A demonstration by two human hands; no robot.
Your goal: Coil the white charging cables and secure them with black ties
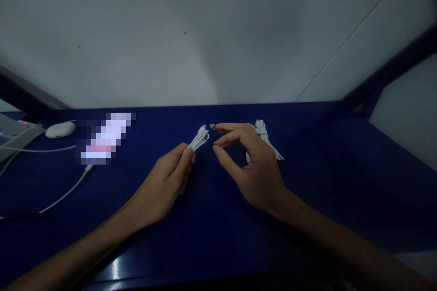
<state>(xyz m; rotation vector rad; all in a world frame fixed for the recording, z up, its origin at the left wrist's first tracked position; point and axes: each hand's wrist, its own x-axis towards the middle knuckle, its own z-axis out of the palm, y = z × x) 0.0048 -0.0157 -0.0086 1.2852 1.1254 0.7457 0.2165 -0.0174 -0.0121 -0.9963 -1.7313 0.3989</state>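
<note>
A folded bundle of white charging cable (200,140) is gripped in my left hand (174,168), its connector end pointing up and away from me. Just to its right, my right hand (257,163) is closed in a pinch, thumb against a fingertip. A thin black tie (214,145) shows at those fingertips, and a dark line also crosses the finger above; much of it is too small to make out. Behind my right hand lies a pile of white cable bundles (262,132), partly hidden by the hand, with a dark band around one.
The blue table (211,236) meets a pale wall (153,45). At the left are a phone (107,138) with blurred screen and a plugged-in cable (68,193), a white earbud case (60,130), and a white power strip (23,138) with a red light. A blue frame bar (392,70) stands right.
</note>
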